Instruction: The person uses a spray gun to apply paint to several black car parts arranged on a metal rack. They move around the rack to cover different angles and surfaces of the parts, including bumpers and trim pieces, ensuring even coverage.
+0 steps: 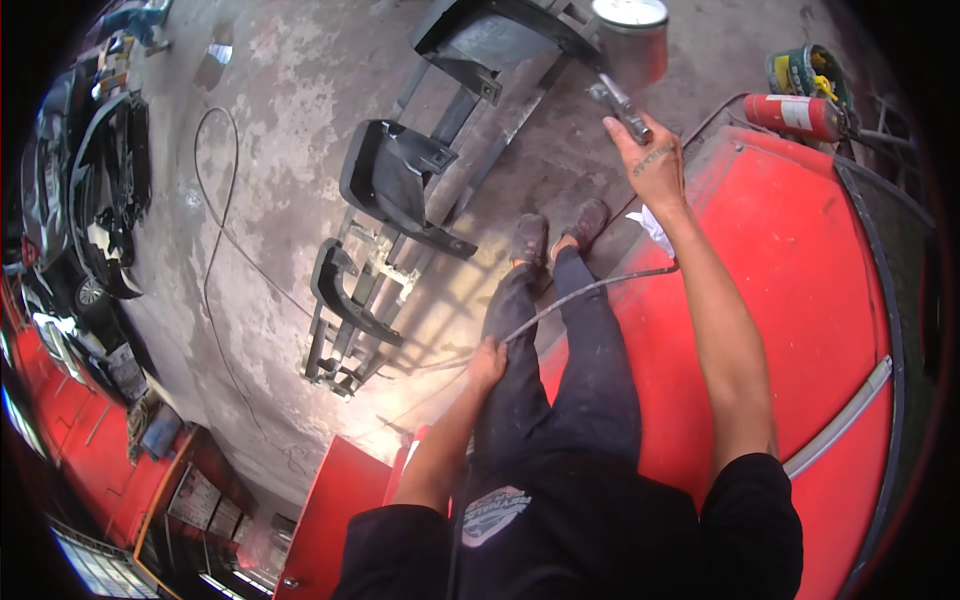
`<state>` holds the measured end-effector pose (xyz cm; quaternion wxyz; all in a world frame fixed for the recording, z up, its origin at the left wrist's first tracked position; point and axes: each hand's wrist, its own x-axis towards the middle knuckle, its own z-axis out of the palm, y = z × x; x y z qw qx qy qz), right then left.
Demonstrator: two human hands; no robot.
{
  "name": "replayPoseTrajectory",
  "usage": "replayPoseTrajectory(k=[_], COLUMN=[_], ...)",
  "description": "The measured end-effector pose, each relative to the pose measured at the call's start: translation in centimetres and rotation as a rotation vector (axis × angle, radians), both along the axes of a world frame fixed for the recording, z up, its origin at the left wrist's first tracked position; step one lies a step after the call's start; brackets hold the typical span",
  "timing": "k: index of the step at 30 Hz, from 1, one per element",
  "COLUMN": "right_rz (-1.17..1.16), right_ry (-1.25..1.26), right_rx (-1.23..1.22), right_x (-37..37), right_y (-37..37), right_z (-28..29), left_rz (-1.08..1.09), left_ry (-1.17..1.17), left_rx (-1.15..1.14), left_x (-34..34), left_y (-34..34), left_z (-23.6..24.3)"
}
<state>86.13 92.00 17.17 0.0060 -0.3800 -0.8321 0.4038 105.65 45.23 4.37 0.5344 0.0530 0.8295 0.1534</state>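
Observation:
My right hand (655,165) is raised at the upper right, closed around a small silver and dark metal air gun (622,108). Its far end points toward the black plastic parts, and its exact kind is hard to make out. Lower down, my left hand (488,362) is closed on a dark hose (585,292) that crosses in front of my legs toward the right. Ahead of me a long metal stand (325,365) carries three curved black plastic car parts: a large far one (500,40), a middle one (390,180) and a smaller near one (345,295).
A red panel surface (770,260) lies along my right side, a fire extinguisher (795,117) and a green bucket (800,72) beyond it. A round can (632,50) stands by the stand's far end. A cable (208,250) loops over the floor. Dark car parts (105,200) line the left.

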Motion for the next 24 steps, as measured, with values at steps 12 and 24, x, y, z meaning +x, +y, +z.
replayPoseTrajectory(k=[12,24], right_rz=[0.187,-0.083], right_ry=[0.136,0.088], right_rx=[-0.084,0.024], right_x=[-0.6,-1.3], right_y=[-8.7,-18.8], right_z=[-1.8,-1.1], left_rz=[0.030,0.163], left_ry=[0.009,-0.046], left_rx=[0.035,-0.030], left_x=[0.3,-0.2], left_y=[-1.0,-8.3], left_z=[0.5,0.7])
